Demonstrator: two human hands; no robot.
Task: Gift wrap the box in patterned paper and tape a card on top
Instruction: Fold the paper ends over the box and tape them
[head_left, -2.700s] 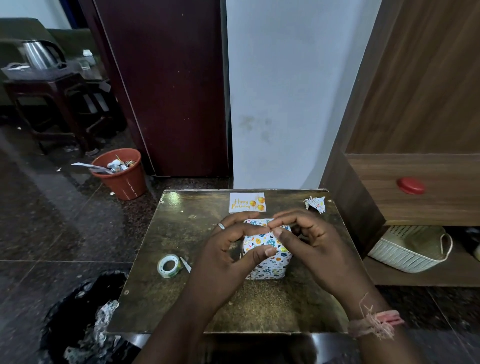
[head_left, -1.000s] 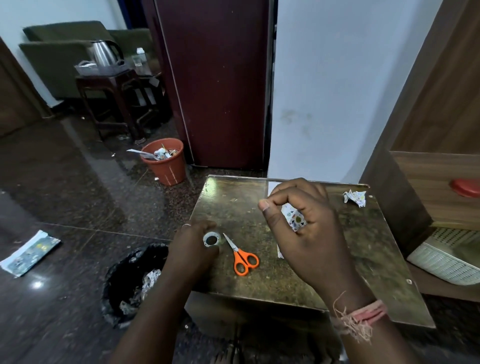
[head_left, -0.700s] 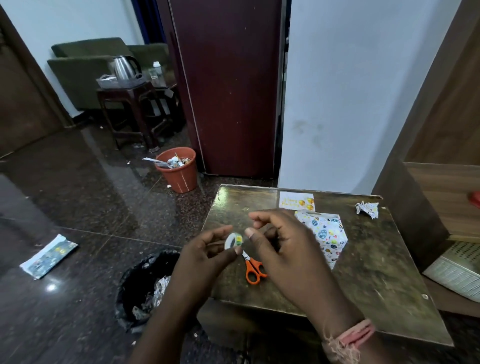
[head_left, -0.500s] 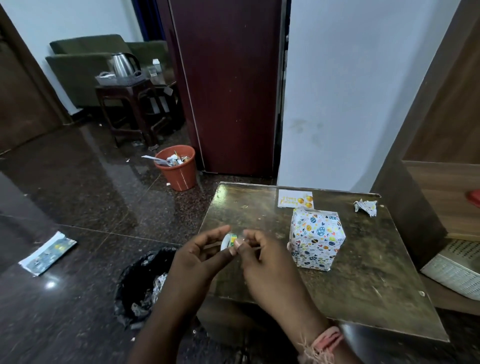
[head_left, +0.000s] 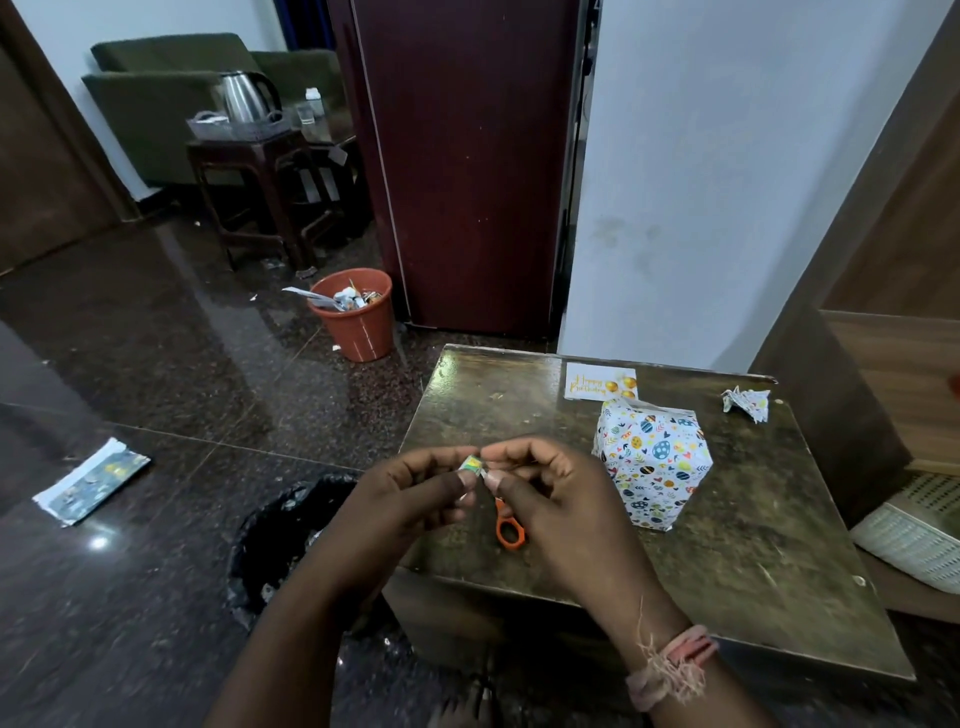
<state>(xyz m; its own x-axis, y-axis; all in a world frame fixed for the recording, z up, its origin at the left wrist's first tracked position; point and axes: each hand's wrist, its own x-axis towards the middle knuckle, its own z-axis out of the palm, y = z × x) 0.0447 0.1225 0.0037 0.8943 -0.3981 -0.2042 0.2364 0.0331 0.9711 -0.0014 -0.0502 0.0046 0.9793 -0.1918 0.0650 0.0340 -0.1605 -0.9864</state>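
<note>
A: We start at the grip — the left hand (head_left: 415, 491) pinches the tape roll (head_left: 471, 462) between thumb and fingers, and the right hand (head_left: 550, 493) pinches at the roll's edge with thumb and forefinger, picking for the loose end, by our judgement.

B: Both hands curled tight, hovering above the near-left part of the counter (head_left: 753, 561). Whether any strip is free we can't tell; it's too small to see.

A: Directly under the hands lie the orange scissors (head_left: 508, 530), only the handle showing.

B: Moving outward, the wrapped box (head_left: 652, 467) stands to the right of the hands, touched by neither. Its top fold looks slightly raised at the back edge.

A: Just behind the box, the birthday card (head_left: 600, 382) lies flat on the counter, not yet on top. A crumpled paper scrap (head_left: 746, 405) sits at the far right corner.

B: So what could go wrong from here?

A: We'd watch that loose top flap — with no hand on the box, it may spring open before tape arrives.

B: And the tape itself: a strip pulled free could curl back and stick to itself or to a fingertip.

A: A black bin (head_left: 280, 535) sits on the floor just left of the counter; a fumbled roll could drop straight in.
</note>
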